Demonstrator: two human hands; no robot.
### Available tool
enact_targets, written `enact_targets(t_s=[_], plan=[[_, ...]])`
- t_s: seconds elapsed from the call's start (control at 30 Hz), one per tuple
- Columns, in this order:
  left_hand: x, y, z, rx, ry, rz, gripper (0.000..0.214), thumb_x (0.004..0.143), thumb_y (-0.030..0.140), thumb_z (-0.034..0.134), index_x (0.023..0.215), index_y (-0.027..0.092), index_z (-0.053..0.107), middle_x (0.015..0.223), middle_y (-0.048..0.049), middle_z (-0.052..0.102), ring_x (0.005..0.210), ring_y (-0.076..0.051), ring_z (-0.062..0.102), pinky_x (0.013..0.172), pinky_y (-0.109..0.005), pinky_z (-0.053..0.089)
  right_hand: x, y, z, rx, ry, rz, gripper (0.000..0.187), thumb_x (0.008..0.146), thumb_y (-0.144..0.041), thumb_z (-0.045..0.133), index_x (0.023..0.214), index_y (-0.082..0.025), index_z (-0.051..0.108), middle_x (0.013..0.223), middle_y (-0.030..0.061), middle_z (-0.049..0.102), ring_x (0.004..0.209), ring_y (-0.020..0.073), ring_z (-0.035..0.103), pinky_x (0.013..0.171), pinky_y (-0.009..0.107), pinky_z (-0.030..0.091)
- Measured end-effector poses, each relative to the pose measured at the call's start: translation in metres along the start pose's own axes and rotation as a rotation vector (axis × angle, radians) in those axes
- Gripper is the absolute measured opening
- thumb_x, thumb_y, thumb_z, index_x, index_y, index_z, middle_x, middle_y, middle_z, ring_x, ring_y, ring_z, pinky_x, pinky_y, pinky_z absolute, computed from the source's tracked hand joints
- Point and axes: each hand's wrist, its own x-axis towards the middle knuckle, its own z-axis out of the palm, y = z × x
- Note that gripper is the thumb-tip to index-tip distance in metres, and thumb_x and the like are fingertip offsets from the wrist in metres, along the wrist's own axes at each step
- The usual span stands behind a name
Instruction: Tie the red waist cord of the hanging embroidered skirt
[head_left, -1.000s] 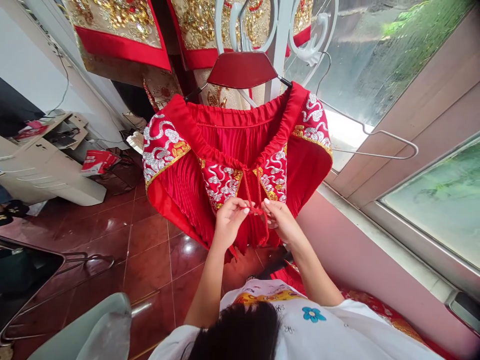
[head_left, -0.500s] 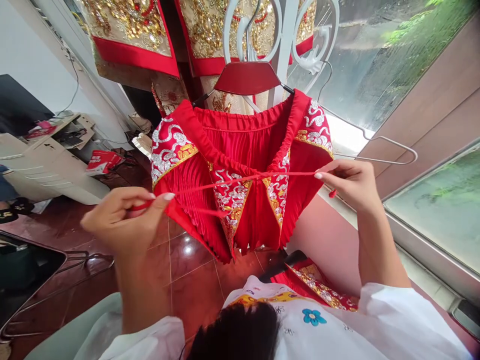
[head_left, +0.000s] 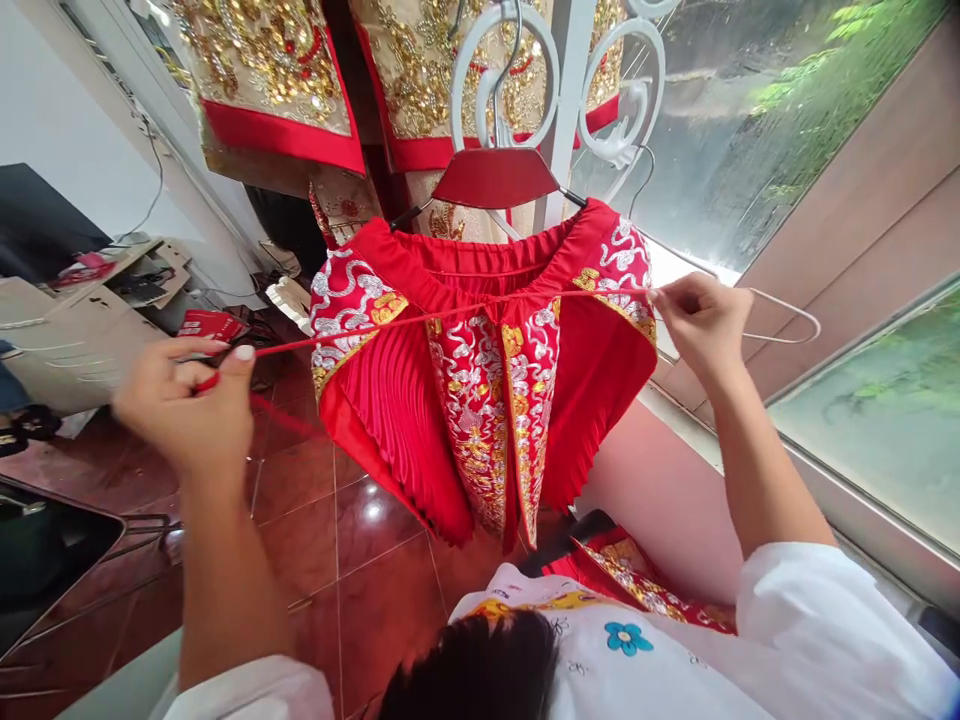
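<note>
A red pleated skirt [head_left: 397, 410] with silver and gold embroidered panels hangs from a dark red hanger [head_left: 495, 178] in front of me. A thin red drawstring [head_left: 360, 330] runs taut across its gathered waistband [head_left: 480, 290]. On the left, my left hand [head_left: 191, 395] is closed on one end of the string, its outline blurred. A loose tail of string trails below that hand. My right hand [head_left: 697, 310] pinches the other end between thumb and fingertips, beside the skirt's right edge. The two string ends cross at the front middle of the waistband.
Gold-sequinned garments [head_left: 277, 70] with red hems hang behind. A white scrolled metal rack [head_left: 566, 100] holds the hanger. An unused wire hanger [head_left: 780, 315] hangs at the right by the window [head_left: 697, 130]. More embroidered red cloth [head_left: 637, 580] lies low near my body.
My hands have moved farther apart and the string is pulled straighter. The waistband front has drawn together and upward, and the embroidered front panels now hang side by side.
</note>
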Motion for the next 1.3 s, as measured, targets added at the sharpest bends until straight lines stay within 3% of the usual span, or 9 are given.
enact_targets(t_s=[0.1, 0.2, 0.27, 0.4, 0.57, 0.77, 0.9, 1.1, 1.3], plan=[[-0.013, 0.017, 0.023, 0.14, 0.077, 0.083, 0.019, 0.076, 0.037, 0.063, 0.094, 0.03, 0.061, 0.078, 0.0018, 0.062, 0.068, -0.022, 0.055, 0.075, -0.05, 0.047, -0.005, -0.016, 0.021, -0.28, -0.017, -0.058, 0.016, 0.08, -0.031, 0.058, 0.071, -0.018, 0.058, 0.069, 0.0069, 0.058, 0.066, 0.0177, 0.049, 0.06, 0.032, 0.038], [-0.041, 0.043, 0.053, 0.269, 0.291, 0.174, 0.039, 0.077, 0.024, 0.062, 0.116, 0.027, 0.056, 0.128, -0.0086, 0.055, 0.119, -0.036, 0.045, 0.098, -0.06, 0.03, -0.011, -0.039, 0.041, -0.43, 0.055, -0.156, 0.016, 0.083, -0.023, 0.051, 0.093, -0.018, 0.062, 0.101, 0.014, 0.06, 0.096, 0.0283, 0.05, 0.079, 0.043, 0.04], [-0.063, 0.062, 0.08, 0.204, 0.45, 0.303, 0.032, 0.084, 0.018, 0.052, 0.114, 0.026, 0.058, 0.136, -0.0103, 0.047, 0.128, -0.033, 0.036, 0.104, -0.056, 0.023, -0.013, -0.053, 0.055, -0.416, 0.02, -0.263, 0.031, 0.086, -0.015, 0.044, 0.113, -0.021, 0.058, 0.118, 0.0137, 0.054, 0.11, 0.0303, 0.044, 0.088, 0.048, 0.037], [-0.087, 0.088, 0.139, 0.049, 0.047, 0.598, 0.026, 0.089, 0.021, 0.046, 0.107, 0.026, 0.063, 0.117, -0.0109, 0.06, 0.115, -0.028, 0.049, 0.1, -0.048, 0.028, -0.011, -0.071, 0.083, -0.363, -0.202, -0.493, 0.045, 0.088, -0.009, 0.036, 0.127, -0.026, 0.05, 0.123, 0.0097, 0.053, 0.114, 0.0274, 0.042, 0.09, 0.045, 0.035], [-0.066, 0.088, 0.18, 0.078, -0.233, 0.559, 0.03, 0.091, 0.029, 0.045, 0.116, 0.019, 0.059, 0.113, -0.0152, 0.061, 0.105, -0.03, 0.053, 0.092, -0.045, 0.032, 0.003, -0.076, 0.106, -0.378, -0.21, -0.45, 0.035, 0.093, -0.018, 0.036, 0.124, -0.015, 0.053, 0.104, 0.0134, 0.059, 0.092, 0.0251, 0.047, 0.076, 0.04, 0.037], [-0.049, 0.1, 0.166, 0.141, -0.233, 0.505, 0.021, 0.092, 0.025, 0.042, 0.092, 0.019, 0.062, 0.095, -0.013, 0.063, 0.097, -0.03, 0.053, 0.089, -0.047, 0.03, 0.014, -0.074, 0.108, -0.186, -0.192, -0.402, 0.024, 0.091, -0.015, 0.037, 0.08, -0.016, 0.058, 0.089, 0.0112, 0.058, 0.084, 0.0214, 0.048, 0.074, 0.036, 0.037], [-0.052, 0.118, 0.152, 0.086, -0.26, 0.54, 0.019, 0.092, 0.023, 0.041, 0.086, 0.019, 0.058, 0.079, -0.0091, 0.062, 0.087, -0.026, 0.054, 0.089, -0.044, 0.032, 0.008, -0.087, 0.097, 0.064, -0.181, -0.291, 0.015, 0.083, -0.01, 0.04, 0.081, -0.016, 0.053, 0.083, 0.0069, 0.058, 0.077, 0.0167, 0.051, 0.069, 0.03, 0.04], [-0.052, 0.129, 0.143, -0.185, -0.31, 0.425, 0.009, 0.081, 0.021, 0.055, 0.09, 0.02, 0.055, 0.054, 0.0046, 0.042, 0.051, -0.012, 0.044, 0.056, -0.026, 0.033, 0.001, -0.109, 0.086, 0.238, -0.285, -0.03, 0.012, 0.081, -0.026, 0.054, 0.073, -0.016, 0.055, 0.062, 0.0011, 0.055, 0.055, 0.0107, 0.043, 0.057, 0.027, 0.033], [-0.029, 0.126, 0.139, -0.466, -0.305, 0.288, 0.015, 0.074, 0.018, 0.062, 0.073, 0.021, 0.047, 0.052, 0.0071, 0.033, 0.046, -0.008, 0.033, 0.049, -0.023, 0.03, 0.018, -0.077, 0.062, 0.423, -0.237, 0.006, 0.024, 0.077, -0.035, 0.063, 0.065, -0.017, 0.055, 0.057, -0.0005, 0.049, 0.053, 0.0081, 0.039, 0.052, 0.025, 0.027]])
